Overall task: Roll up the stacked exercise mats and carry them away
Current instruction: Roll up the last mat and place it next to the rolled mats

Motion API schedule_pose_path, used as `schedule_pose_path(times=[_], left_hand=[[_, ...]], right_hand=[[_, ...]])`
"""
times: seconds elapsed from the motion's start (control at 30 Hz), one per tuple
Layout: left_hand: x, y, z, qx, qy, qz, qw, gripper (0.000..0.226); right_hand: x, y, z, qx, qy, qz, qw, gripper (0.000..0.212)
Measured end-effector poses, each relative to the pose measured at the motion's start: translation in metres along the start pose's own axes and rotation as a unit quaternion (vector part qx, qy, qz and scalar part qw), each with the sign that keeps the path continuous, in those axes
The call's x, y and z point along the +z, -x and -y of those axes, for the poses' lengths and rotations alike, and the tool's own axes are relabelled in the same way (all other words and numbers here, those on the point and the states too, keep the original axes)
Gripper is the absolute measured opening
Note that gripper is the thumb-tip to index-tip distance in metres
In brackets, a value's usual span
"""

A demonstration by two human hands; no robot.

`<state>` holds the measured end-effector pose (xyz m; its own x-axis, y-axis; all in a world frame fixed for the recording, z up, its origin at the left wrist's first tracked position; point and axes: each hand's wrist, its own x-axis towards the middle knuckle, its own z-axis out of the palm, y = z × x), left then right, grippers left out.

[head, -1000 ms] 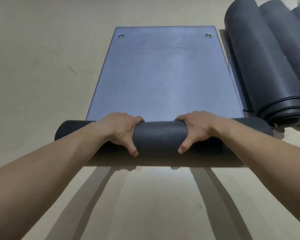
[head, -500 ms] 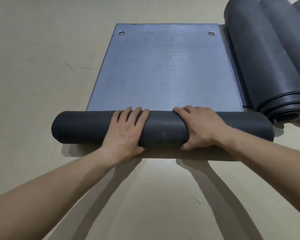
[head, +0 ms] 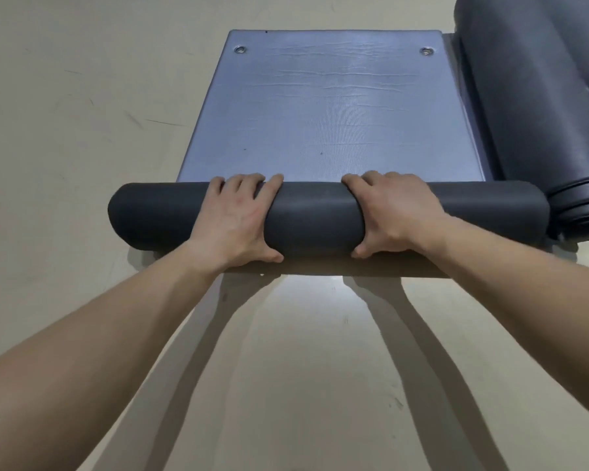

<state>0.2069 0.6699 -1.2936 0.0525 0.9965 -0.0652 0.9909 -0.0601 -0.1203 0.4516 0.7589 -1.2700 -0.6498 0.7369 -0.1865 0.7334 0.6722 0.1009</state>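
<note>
Head view: the mat point(head: 313, 215) lies part-rolled on the floor point(head: 65, 130), and I judge it could coil crooked or slack if one hand pushes ahead. Its rolled end is a smooth dark tube, the flat stretch beyond bluish and creased. The left hand point(head: 238, 219) and right hand point(head: 395, 212) both clasp the tube, finished rolls point(head: 531, 96) just beside.

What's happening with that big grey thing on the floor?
A person is rolling up a grey exercise mat on the floor. The left hand and right hand both grip the rolled part, thumbs round its near side. The stretch up to the two eyelets lies flat, not yet rolled. A finished rolled mat lies beside it on the right.
</note>
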Motion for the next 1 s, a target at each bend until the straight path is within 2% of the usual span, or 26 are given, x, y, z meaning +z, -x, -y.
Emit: schedule_pose_path(times=[0.1, 0.17, 0.23, 0.3, 0.33, 0.4, 0.47, 0.5, 0.57, 0.6, 0.7, 0.77, 0.8, 0.87, 1.0], left_hand=[[-0.018, -0.012, 0.006, -0.006, 0.033, 0.057, 0.998, 0.115], [-0.032, -0.013, 0.007, 0.015, 0.057, 0.132, 0.990, 0.111], [-0.035, 0.001, 0.002, 0.044, 0.081, 0.231, 0.968, 0.106], [-0.030, 0.018, -0.004, 0.064, 0.101, 0.292, 0.949, 0.103], [-0.028, 0.024, -0.006, 0.075, 0.108, 0.302, 0.944, 0.103], [-0.028, 0.023, -0.009, 0.076, 0.124, 0.311, 0.939, 0.103], [-0.031, 0.016, -0.006, 0.060, 0.144, 0.331, 0.931, 0.105], [-0.031, 0.015, -0.005, 0.055, 0.150, 0.334, 0.929, 0.107], [-0.029, 0.024, -0.008, 0.067, 0.143, 0.295, 0.942, 0.111], [-0.026, 0.034, -0.010, 0.079, 0.124, 0.243, 0.959, 0.115], [-0.005, 0.070, -0.029, 0.126, 0.019, 0.049, 0.991, 0.125], [0.008, 0.077, -0.035, 0.133, -0.015, -0.005, 0.991, 0.128], [0.010, 0.071, -0.033, 0.129, -0.010, -0.005, 0.992, 0.128], [0.004, 0.049, -0.025, 0.118, 0.033, 0.023, 0.992, 0.124], [-0.020, 0.008, -0.008, 0.106, 0.106, 0.128, 0.980, 0.126]], right_hand=[[-0.030, -0.022, -0.008, -0.008, -0.037, 0.089, 0.995, 0.104], [-0.037, -0.016, -0.004, -0.018, -0.063, 0.142, 0.988, 0.101], [-0.036, 0.003, 0.004, -0.018, -0.112, 0.229, 0.967, 0.098], [-0.026, 0.030, 0.011, -0.021, -0.147, 0.271, 0.951, 0.106], [-0.019, 0.046, 0.015, -0.023, -0.143, 0.243, 0.959, 0.115], [0.005, 0.082, 0.028, -0.016, -0.078, 0.102, 0.992, 0.130], [0.031, 0.107, 0.043, -0.014, -0.012, -0.019, 1.000, 0.135], [0.042, 0.112, 0.048, -0.016, 0.000, -0.045, 0.999, 0.134], [0.049, 0.110, 0.047, -0.011, 0.000, -0.054, 0.998, 0.131], [0.045, 0.105, 0.044, -0.009, -0.004, -0.041, 0.999, 0.132], [0.020, 0.082, 0.027, -0.020, -0.026, 0.035, 0.999, 0.133], [0.005, 0.059, 0.013, -0.031, -0.063, 0.096, 0.993, 0.134], [0.001, 0.050, 0.008, -0.031, -0.080, 0.120, 0.989, 0.135], [0.001, 0.040, 0.004, -0.023, -0.090, 0.117, 0.989, 0.136], [0.033, 0.062, 0.024, 0.035, -0.009, -0.042, 0.998, 0.123]])
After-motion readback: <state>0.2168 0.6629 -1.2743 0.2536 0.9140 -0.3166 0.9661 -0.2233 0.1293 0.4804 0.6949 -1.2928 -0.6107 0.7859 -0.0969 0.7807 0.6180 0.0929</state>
